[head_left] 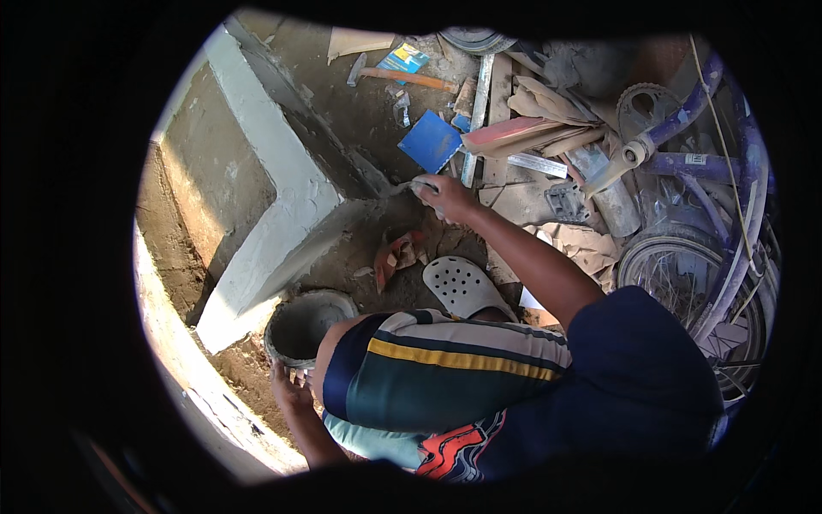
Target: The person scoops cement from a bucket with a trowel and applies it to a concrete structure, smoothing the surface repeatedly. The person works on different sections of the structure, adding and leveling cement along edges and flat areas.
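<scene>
My right hand point(445, 199) is closed around the grey, cement-smeared handle of what looks like a small trowel point(414, 185). Its blade reaches left to the lower end of a plastered wall corner point(364, 184), and cannot be made out clearly. Down by my bent knee, my left hand point(294, 390) grips the near side of a round, cement-coated bucket point(281, 334). Grey residue lines the bucket's inside. Part of that hand's fingers is hidden behind the bucket and my leg.
A low plastered wall point(270, 154) angles along the left. Beyond my right hand lie a hammer point(411, 80), a blue square sheet point(430, 141) and piled cardboard point(548, 107). A purple bicycle point(698, 167) stands at right. My foot wears a pale clog point(462, 283).
</scene>
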Tool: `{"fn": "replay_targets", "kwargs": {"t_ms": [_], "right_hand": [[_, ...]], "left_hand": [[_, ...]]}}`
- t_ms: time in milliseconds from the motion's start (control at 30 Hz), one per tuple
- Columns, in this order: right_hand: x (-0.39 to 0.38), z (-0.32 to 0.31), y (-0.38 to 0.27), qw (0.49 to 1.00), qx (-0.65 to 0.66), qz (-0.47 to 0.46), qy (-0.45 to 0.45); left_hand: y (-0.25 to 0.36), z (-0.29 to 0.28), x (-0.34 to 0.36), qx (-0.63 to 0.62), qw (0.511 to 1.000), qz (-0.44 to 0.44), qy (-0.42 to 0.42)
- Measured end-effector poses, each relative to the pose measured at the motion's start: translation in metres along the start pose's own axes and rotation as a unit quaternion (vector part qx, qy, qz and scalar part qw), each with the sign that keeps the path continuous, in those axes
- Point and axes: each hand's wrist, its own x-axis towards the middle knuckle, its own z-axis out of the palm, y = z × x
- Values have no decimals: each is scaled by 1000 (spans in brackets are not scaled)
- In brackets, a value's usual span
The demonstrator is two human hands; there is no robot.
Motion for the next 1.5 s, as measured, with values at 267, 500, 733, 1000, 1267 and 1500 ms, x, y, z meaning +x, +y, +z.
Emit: {"fn": "replay_targets", "kwargs": {"t_ms": [267, 500, 733, 1000, 1267, 1500], "right_hand": [[21, 15, 18, 997, 27, -66, -42], [-63, 15, 19, 978, -56, -198, 43], [-24, 69, 26, 978, 63, -129, 153], [-102, 115, 57, 977, 8, -195, 87], [-53, 24, 30, 971, 187, 132, -75], [-19, -18, -29, 952, 250, -30, -176]], "left_hand": [[-10, 0, 4, 1, 999, 39, 12], [-1, -9, 21, 6, 1000, 18, -21], [-5, -10, 15, -9, 1000, 16, 4], [-14, 0, 13, 13, 999, 31, 29], [-9, -3, -1, -3, 1000, 17, 15], [-13, -5, 14, 27, 998, 60, -9]]}}
